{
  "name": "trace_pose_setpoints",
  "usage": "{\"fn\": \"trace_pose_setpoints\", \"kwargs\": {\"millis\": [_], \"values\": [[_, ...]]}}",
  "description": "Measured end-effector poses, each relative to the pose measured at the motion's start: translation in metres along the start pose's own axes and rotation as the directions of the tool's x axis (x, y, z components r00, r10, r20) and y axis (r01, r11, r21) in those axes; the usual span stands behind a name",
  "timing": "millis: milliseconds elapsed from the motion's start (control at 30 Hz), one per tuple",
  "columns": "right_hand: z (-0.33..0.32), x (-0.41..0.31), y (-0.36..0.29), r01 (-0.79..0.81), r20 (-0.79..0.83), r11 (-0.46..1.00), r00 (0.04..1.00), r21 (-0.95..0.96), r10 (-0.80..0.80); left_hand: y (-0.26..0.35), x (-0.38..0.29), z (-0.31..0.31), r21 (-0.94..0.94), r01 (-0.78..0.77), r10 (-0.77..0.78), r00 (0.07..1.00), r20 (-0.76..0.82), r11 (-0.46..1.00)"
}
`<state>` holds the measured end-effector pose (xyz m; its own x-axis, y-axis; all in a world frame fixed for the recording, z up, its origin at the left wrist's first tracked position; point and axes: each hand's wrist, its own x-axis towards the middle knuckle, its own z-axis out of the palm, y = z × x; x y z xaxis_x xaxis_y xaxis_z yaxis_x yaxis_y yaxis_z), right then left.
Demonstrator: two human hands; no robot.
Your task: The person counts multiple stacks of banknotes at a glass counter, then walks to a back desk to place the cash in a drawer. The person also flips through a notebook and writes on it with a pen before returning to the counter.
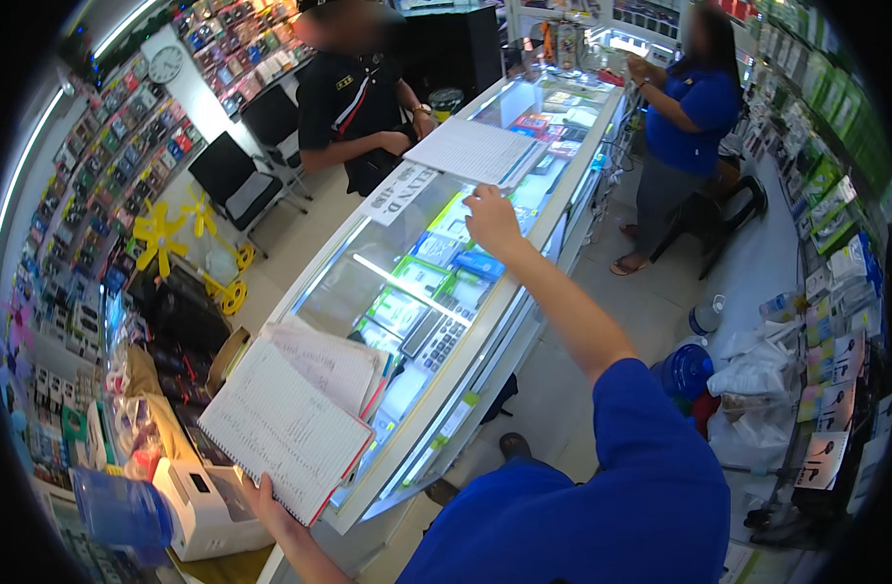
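My left hand [269, 504] grips the lower edge of an open spiral notebook [292, 423] with handwriting on its ruled page. The notebook lies on the near end of a glass display counter [336, 274], and loose written sheets [336, 365] rest against its far side. My right hand [493, 223] hovers over the glass with fingers bent and a little apart, with nothing visible in it. Just beyond it lies another open ruled notebook [475, 150]. A desk calculator [435, 339] sits between my two hands. Boxed goods [417, 277] show through the glass.
Across the counter stands a person in a black shirt [351, 95]; a person in a blue shirt [691, 109] stands behind it at the far end. A white printer-like machine [205, 504] and a blue water jug [121, 511] are at lower left. Plastic bags [756, 379] lie at right.
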<state>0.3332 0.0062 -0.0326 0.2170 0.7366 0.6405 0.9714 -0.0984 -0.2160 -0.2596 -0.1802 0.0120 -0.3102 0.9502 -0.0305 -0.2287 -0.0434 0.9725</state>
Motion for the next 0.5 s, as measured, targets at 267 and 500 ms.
{"fn": "trace_pose_setpoints", "kwargs": {"millis": [267, 500], "values": [[0.040, 0.029, 0.021, 0.036, 0.029, 0.974, 0.999, -0.226, -0.031, -0.007, -0.001, 0.007, 0.070, 0.043, -0.036, 0.994, -0.100, 0.997], [0.054, 0.039, 0.037, 0.018, 0.082, 0.971, 0.997, -0.238, 0.002, 0.003, 0.001, -0.001, 0.065, -0.005, 0.012, 0.993, -0.117, 0.998]]}}
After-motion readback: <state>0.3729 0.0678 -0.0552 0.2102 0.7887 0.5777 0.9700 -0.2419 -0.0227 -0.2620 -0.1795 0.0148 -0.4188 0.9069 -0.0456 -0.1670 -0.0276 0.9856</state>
